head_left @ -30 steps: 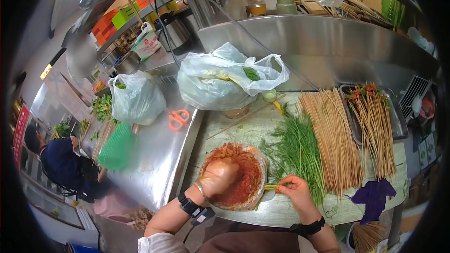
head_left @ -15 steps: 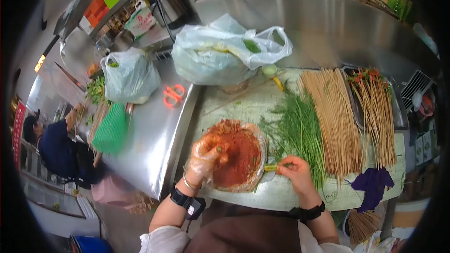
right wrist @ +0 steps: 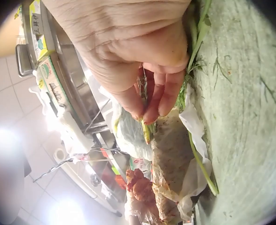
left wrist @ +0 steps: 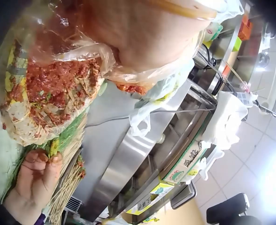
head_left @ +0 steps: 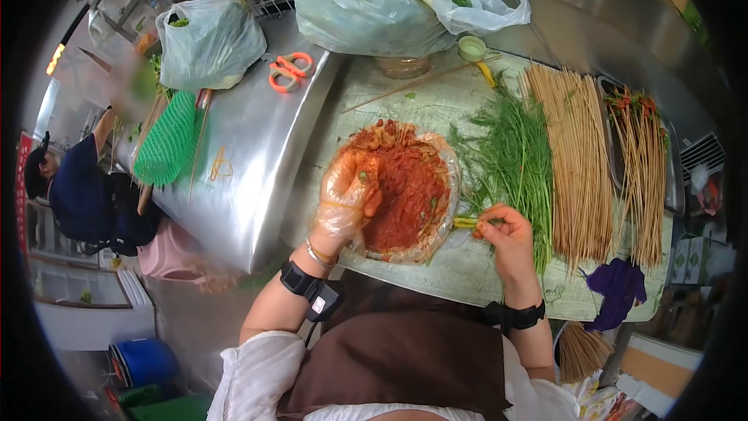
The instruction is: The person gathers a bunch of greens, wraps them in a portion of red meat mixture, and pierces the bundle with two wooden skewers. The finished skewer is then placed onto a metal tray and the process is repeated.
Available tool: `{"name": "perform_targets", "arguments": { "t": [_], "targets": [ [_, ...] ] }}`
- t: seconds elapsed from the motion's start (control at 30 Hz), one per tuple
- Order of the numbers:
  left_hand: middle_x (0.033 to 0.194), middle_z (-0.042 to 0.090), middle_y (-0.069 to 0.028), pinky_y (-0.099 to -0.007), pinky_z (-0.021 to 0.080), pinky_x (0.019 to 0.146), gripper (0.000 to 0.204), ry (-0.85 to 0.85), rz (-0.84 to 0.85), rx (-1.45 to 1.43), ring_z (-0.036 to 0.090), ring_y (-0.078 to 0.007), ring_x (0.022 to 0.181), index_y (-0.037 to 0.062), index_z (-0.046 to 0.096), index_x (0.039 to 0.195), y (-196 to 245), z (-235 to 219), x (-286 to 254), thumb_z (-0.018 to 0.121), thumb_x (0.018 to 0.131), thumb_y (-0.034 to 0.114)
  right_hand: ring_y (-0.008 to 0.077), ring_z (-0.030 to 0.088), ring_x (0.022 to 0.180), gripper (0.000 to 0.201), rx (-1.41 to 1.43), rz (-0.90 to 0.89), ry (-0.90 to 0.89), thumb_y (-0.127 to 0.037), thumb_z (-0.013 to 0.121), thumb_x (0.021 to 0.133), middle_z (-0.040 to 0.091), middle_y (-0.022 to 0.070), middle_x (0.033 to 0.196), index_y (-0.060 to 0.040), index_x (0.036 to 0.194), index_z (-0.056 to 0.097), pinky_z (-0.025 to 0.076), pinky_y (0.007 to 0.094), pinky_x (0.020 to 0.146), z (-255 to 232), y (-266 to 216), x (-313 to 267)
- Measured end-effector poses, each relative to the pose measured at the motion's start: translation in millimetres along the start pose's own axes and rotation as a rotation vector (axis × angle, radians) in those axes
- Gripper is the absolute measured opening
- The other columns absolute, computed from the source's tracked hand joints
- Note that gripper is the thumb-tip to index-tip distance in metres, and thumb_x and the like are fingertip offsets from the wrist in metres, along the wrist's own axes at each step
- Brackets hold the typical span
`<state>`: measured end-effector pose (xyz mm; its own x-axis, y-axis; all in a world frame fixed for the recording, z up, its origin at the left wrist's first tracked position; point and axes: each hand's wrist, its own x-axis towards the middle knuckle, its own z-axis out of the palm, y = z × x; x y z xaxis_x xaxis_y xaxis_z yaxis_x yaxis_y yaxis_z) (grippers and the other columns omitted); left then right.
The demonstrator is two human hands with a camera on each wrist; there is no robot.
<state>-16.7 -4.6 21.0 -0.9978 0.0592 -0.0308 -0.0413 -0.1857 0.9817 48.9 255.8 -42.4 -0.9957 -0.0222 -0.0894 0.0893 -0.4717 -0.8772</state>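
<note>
1. My left hand (head_left: pixel 341 193), in a clear plastic glove, is curled round a clump of red mixture (head_left: pixel 413 199). A second ago its back was uppermost, with the fingers down in the mixture; now it is turned and lifted over the bowl's left side, and a small green bit (head_left: pixel 364 176) shows among the fingers, as it did half a second ago.
2. My right hand (head_left: pixel 510 243) is bare and pinches a yellow-green stem (right wrist: pixel 147 132) between thumb and fingers, just beside the bowl's right rim. This grip and place match both earlier looks.
3. Between my hands sits the plastic-lined bowl (head_left: pixel 451 179), in the same spot on the green desk (head_left: pixel 374 115), the red mixture spread inside it and heaped toward the far edge.
4. To the right, the feathery greens (head_left: pixel 510 168) lie unchanged next to the plain skewers (head_left: pixel 580 164); beyond those are the red-and-green-tipped skewers (head_left: pixel 639 187), partly in a metal tray. The purple cloth (head_left: pixel 617 292) hangs over the near edge.
5. To the left, the orange-handled scissors (head_left: pixel 290 72) and green netting (head_left: pixel 166 144) keep their places on the steel desk (head_left: pixel 249 195).
6. My head view tips lower: the capped person seen behind the far ledge a second ago is out of it, and the blue bin (head_left: pixel 146 362) at lower left shows more fully.
</note>
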Motion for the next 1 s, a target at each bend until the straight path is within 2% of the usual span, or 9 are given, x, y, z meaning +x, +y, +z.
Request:
{"name": "perform_targets", "arguments": {
  "t": [0.17,0.27,0.3,0.4,0.53,0.7,0.8,0.93,1.0],
  "targets": [
    [0.088,0.062,-0.0050,-0.0186,0.045,0.056,0.017,-0.079,-0.030,-0.016,0.055,-0.0080,0.065,-0.0023,0.059,0.105,2,-10,-2,0.056,0.091,0.007,0.0133,0.061,0.079,0.009,0.003,-0.003,0.001,0.005,0.064,0.082,0.057,0.0063,0.090,0.0029,0.091,0.061,0.055,0.0261,0.072,1,0,1],
    [0.085,0.063,-0.0057,-0.0218,0.049,0.062,0.022,0.058,-0.069,-0.106,0.060,-0.0128,0.067,-0.0039,0.061,0.102,1,-4,-4,0.062,0.090,0.015,0.0132,0.060,0.079,0.010,-0.002,-0.002,0.002,0.005,0.064,0.082,0.057,0.0061,0.090,0.0027,0.090,0.061,0.055,0.0259,0.071,0,1,1],
    [0.101,0.065,-0.0102,-0.0254,0.052,0.077,0.024,-0.016,-0.116,-0.155,0.064,-0.0173,0.084,-0.0046,0.061,0.107,-1,-11,-4,0.062,0.088,0.009,0.0130,0.060,0.079,0.010,0.000,-0.002,0.006,0.005,0.065,0.082,0.057,0.0061,0.090,0.0025,0.090,0.061,0.055,0.0258,0.071,1,1,1],
    [0.103,0.065,-0.0103,-0.0258,0.051,0.080,0.022,-0.028,-0.036,-0.072,0.063,-0.0174,0.088,-0.0057,0.062,0.105,7,-1,-4,0.063,0.088,0.008,0.0129,0.060,0.079,0.011,0.002,-0.005,0.008,0.006,0.065,0.081,0.058,0.0063,0.090,0.0022,0.090,0.061,0.054,0.0254,0.072,2,0,1],
    [0.099,0.064,-0.0090,-0.0253,0.050,0.077,0.019,-0.117,0.247,0.162,0.061,-0.0153,0.088,-0.0053,0.063,0.099,-7,-14,0,0.062,0.088,0.010,0.0136,0.060,0.080,0.013,-0.018,-0.032,-0.012,0.007,0.066,0.079,0.058,0.0075,0.094,0.0021,0.090,0.061,0.052,0.0253,0.073,0,1,0],
    [0.091,0.063,-0.0062,-0.0252,0.050,0.069,0.021,-0.131,-0.020,-0.078,0.062,-0.0133,0.082,-0.0042,0.063,0.101,3,-8,-14,0.059,0.091,0.013,0.0135,0.060,0.081,0.014,-0.058,-0.113,0.029,0.009,0.065,0.079,0.058,0.0090,0.097,0.0027,0.090,0.061,0.051,0.0251,0.074,14,-9,-5],
    [0.090,0.063,-0.0052,-0.0250,0.051,0.070,0.021,0.034,-0.187,-0.111,0.061,-0.0121,0.080,-0.0042,0.061,0.105,-3,-1,-21,0.057,0.091,0.012,0.0137,0.060,0.083,0.014,-0.191,-0.152,-0.059,0.008,0.065,0.079,0.058,0.0090,0.097,0.0025,0.092,0.061,0.051,0.0252,0.076,43,-33,-4],
    [0.098,0.064,-0.0059,-0.0252,0.052,0.071,0.028,-0.101,-0.168,-0.130,0.062,-0.0124,0.079,-0.0023,0.058,0.111,-26,-6,-25,0.056,0.094,0.020,0.0134,0.060,0.083,0.014,-0.352,-0.151,-0.242,0.004,0.066,0.079,0.059,0.0072,0.096,0.0015,0.092,0.063,0.051,0.0246,0.076,83,-49,14],
    [0.102,0.063,-0.0067,-0.0256,0.052,0.075,0.027,-0.163,-0.298,-0.291,0.062,-0.0123,0.086,-0.0022,0.057,0.114,-19,-5,-26,0.058,0.092,0.014,0.0124,0.060,0.082,0.013,-0.497,-0.170,-0.254,0.003,0.067,0.078,0.060,0.0062,0.095,0.0013,0.090,0.063,0.051,0.0238,0.073,96,-49,25]
  ]
}}
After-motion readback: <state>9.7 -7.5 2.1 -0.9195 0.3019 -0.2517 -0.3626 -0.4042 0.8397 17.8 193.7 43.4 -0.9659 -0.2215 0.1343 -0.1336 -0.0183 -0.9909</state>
